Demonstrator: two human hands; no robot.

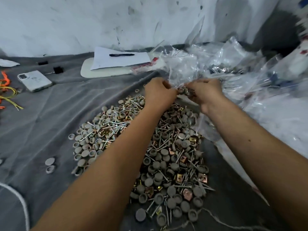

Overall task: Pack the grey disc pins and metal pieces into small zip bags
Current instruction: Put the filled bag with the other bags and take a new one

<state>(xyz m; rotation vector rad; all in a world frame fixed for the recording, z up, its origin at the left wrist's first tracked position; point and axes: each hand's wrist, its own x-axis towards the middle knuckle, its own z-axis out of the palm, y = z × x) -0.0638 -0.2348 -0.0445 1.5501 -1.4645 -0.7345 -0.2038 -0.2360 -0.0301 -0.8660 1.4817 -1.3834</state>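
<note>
Fingers pinch a small bag above the heap

Fingers of both hands are curled and meet at one small zip bag [184, 90], which holds a clump of grey discs and metal bits. The left hand [158, 93] pinches the bag's left edge with thumb and forefinger; the right hand [205, 93] grips its right side, its other fingers folded under so that their exact lie cannot be told. The clear plastic of the bag rises crumpled just above the knuckles.

Directly below the hands and toward the person, under both forearms, spreads the heap of grey disc pins [166, 160], mixed with nails and small copper-coloured metal pieces [187, 194]. It lies on a grey cloth [50, 124]. A few loose discs [50, 161] lie well to the left of the heap.

Just beyond and to the right of the right hand is a loose mound of clear plastic bags [233, 64], some with dark contents. Beyond the left hand a sheet of paper [120, 61] carries a black pen [121, 55]. Far to the left lie a white phone [35, 80] and orange and yellow wires [7, 90].
</note>
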